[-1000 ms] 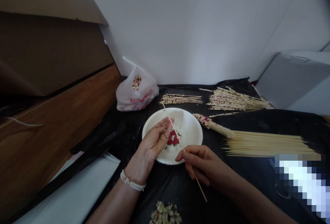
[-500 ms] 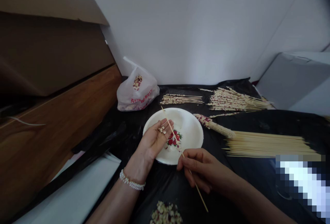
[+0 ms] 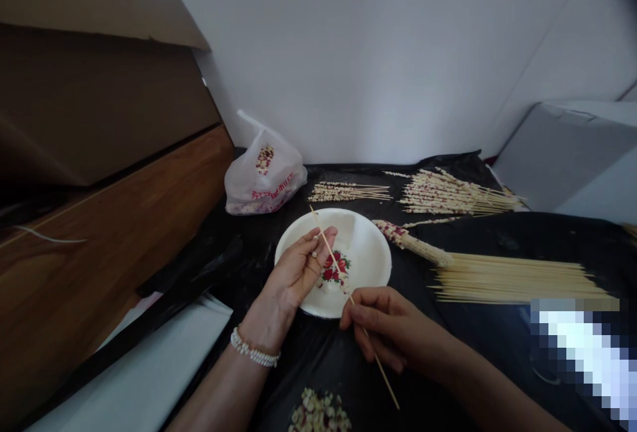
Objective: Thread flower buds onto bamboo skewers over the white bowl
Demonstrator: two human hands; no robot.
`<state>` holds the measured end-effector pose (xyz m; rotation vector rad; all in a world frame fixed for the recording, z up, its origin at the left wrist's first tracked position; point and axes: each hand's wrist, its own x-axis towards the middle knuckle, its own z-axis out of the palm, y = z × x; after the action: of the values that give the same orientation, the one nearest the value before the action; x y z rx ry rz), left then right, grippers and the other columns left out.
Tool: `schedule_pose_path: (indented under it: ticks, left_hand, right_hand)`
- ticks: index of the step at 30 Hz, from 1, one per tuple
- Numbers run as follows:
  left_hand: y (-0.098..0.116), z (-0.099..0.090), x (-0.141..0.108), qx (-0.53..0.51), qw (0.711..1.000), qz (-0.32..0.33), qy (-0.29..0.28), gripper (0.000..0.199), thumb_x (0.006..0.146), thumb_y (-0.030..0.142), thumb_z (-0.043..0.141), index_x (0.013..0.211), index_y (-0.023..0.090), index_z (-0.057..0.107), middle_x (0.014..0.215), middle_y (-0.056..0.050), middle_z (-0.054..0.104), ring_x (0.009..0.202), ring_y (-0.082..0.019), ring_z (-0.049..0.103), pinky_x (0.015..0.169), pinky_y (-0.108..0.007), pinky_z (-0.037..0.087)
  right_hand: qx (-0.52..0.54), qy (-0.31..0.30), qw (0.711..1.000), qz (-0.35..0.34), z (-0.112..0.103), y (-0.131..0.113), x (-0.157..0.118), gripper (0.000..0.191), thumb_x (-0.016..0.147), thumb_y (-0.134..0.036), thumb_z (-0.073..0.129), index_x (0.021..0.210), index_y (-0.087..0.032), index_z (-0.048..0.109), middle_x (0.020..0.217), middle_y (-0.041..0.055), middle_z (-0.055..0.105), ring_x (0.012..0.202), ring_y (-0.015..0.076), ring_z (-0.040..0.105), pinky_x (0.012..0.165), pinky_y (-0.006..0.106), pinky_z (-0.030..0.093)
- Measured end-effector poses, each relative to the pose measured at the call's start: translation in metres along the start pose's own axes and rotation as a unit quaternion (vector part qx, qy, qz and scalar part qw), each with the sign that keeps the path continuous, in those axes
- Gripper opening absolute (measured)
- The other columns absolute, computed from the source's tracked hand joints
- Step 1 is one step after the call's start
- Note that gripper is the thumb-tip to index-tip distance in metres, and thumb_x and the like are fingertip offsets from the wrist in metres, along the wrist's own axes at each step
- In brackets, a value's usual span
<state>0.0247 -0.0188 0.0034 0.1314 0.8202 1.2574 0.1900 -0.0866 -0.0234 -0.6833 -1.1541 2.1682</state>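
My right hand (image 3: 381, 326) pinches a thin wooden skewer (image 3: 327, 243) that slants over the white bowl (image 3: 367, 236). A few corn kernels (image 3: 343, 281) are threaded on the skewer just ahead of my fingers. My left hand (image 3: 298, 266), palm up above the bowl's left side, curls its fingers in around loose pale kernels. One kernel shows by the fingertips, close to the skewer's upper part; the others are mostly hidden. Red flowers are printed on the bowl's bottom.
A pile of kernels (image 3: 319, 411) lies nearest me. Behind the bowl are a plastic bag (image 3: 266, 180) and threaded skewers (image 3: 442, 193). To the right lie a partly stripped corn cob (image 3: 423, 246) and bare skewers (image 3: 512, 278). Cardboard boxes (image 3: 99, 107) stand left, a white box (image 3: 572, 153) right.
My left fingers have curled inward over the kernels, which lay on the open palm before. My right hand and the skewer have stayed almost in place.
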Motion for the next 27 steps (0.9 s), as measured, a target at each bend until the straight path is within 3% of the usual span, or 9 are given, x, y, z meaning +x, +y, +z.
schedule_pose_path:
  ticks: [6,14,27]
  left_hand:
    - [0.0,0.002,-0.001,0.008,1.0,0.009,0.0,0.023,0.086,-0.003,0.049,0.101,0.006,0.065,0.089,-0.012,0.072,0.074,-0.014,0.072,0.071,-0.02,0.059]
    - [0.005,-0.004,0.004,0.034,0.994,0.101,-0.026,0.014,0.085,0.0,0.057,0.086,0.007,0.068,0.088,-0.012,0.073,0.074,-0.012,0.07,0.071,-0.018,0.058]
    - [0.007,0.0,0.002,0.024,0.993,0.11,-0.014,0.015,0.085,-0.001,0.055,0.089,0.007,0.067,0.09,-0.014,0.073,0.075,-0.012,0.071,0.072,-0.018,0.058]
  right_hand:
    - [-0.003,0.0,1.0,0.004,0.002,0.0,-0.001,0.028,0.093,-0.039,0.059,0.086,-0.013,0.065,0.052,-0.0047,0.063,0.025,-0.0003,0.037,0.026,0.011,0.019]
    - [0.053,-0.061,0.996,0.023,0.001,0.004,-0.002,0.025,0.094,-0.038,0.056,0.091,-0.013,0.062,0.058,-0.0011,0.068,0.027,0.0033,0.049,0.025,0.01,0.026]
    - [0.073,-0.079,0.992,0.062,0.005,0.012,0.0,0.026,0.092,-0.039,0.059,0.09,-0.013,0.06,0.056,-0.0007,0.069,0.027,0.0046,0.052,0.025,0.01,0.031]
